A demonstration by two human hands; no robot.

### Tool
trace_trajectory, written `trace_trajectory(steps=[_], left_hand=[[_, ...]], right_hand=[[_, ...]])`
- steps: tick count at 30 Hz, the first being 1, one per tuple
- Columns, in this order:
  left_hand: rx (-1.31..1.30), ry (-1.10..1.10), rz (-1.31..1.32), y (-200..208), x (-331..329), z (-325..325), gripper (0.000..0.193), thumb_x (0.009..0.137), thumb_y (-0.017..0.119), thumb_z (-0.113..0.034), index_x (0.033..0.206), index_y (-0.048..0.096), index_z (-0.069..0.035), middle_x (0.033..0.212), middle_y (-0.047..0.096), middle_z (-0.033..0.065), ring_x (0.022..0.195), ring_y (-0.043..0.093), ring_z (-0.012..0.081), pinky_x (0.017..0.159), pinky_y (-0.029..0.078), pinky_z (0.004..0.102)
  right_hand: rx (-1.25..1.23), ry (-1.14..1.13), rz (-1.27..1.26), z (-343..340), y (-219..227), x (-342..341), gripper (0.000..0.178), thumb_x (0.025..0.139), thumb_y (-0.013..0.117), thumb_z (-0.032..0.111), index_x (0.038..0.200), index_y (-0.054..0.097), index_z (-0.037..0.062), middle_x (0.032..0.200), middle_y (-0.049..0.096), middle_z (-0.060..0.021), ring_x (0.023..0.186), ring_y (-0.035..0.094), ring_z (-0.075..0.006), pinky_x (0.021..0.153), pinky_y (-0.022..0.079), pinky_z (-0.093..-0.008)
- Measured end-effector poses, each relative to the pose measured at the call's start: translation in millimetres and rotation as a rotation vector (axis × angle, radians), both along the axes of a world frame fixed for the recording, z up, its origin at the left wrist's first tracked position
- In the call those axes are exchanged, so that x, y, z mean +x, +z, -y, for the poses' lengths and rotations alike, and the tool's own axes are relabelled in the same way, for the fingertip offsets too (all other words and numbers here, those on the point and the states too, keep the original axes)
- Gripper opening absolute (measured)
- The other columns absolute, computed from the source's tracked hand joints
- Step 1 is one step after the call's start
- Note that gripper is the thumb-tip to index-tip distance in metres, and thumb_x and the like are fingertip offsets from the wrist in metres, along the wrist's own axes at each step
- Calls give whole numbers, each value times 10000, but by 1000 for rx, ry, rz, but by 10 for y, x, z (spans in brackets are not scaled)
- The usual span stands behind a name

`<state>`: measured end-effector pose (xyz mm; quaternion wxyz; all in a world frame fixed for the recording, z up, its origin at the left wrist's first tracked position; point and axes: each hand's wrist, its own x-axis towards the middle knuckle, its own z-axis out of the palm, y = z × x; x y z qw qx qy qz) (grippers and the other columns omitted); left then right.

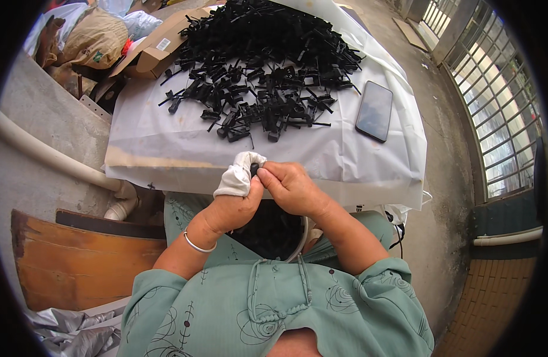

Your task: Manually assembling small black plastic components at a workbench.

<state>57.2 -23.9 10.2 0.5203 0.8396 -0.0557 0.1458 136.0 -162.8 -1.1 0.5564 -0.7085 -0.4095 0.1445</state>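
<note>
My left hand (239, 205), its fingers covered by a white cloth glove (233, 179), is closed around a small black plastic part (254, 169). My right hand (293, 189) is bare and pinches at the same part with thumb and forefinger. Both hands meet in front of the table's near edge. Most of the part is hidden by my fingers, so its full shape does not show. Below them, between my knees, stands a round container (304, 237) with dark pieces inside. A large heap of black plastic parts (256, 41) with thin stems covers the far part of the table.
White plastic sheeting (167, 140) covers the table (321, 172). A dark phone (375, 111) lies at its right side. At the far left are a cardboard box (158, 53) and bags (98, 37). A pipe (54, 156) runs along the left wall, above a wooden board (83, 259).
</note>
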Motion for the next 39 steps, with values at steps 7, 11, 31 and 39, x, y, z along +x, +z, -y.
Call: trace_trajectory(steps=[7, 11, 31, 39], left_hand=[[423, -136, -221, 123, -57, -213, 315, 828, 574, -218, 1047, 589, 8, 1008, 608, 184, 971, 559, 338, 874, 439, 369], [402, -40, -163, 87, -5, -197, 259, 836, 593, -128, 1062, 601, -2, 1009, 602, 156, 908, 582, 271, 808, 471, 333], [448, -111, 199, 326, 113, -62, 298, 716, 664, -18, 1008, 612, -39, 1018, 614, 141, 924, 600, 304, 770, 502, 328], [421, -45, 9, 165, -255, -78, 226, 790, 652, -102, 997, 585, -42, 882, 625, 96, 820, 608, 255, 714, 484, 322]], right_hand=[[-138, -389, 522, -73, -20, 351, 205, 832, 607, 204, 835, 546, 8, 707, 582, -135, 592, 550, -282, 533, 449, -349], [-379, -546, 649, -273, -19, 479, 288, 787, 650, 252, 927, 535, 28, 772, 612, -109, 666, 621, -289, 564, 506, -354], [-252, 5, -76, 256, 233, 264, 160, 779, 557, 131, 782, 575, -28, 585, 496, -36, 560, 410, -83, 503, 370, -283], [-306, 150, -307, 123, 207, 21, 211, 825, 545, 178, 789, 593, -24, 582, 496, 4, 550, 420, -77, 496, 365, -261]])
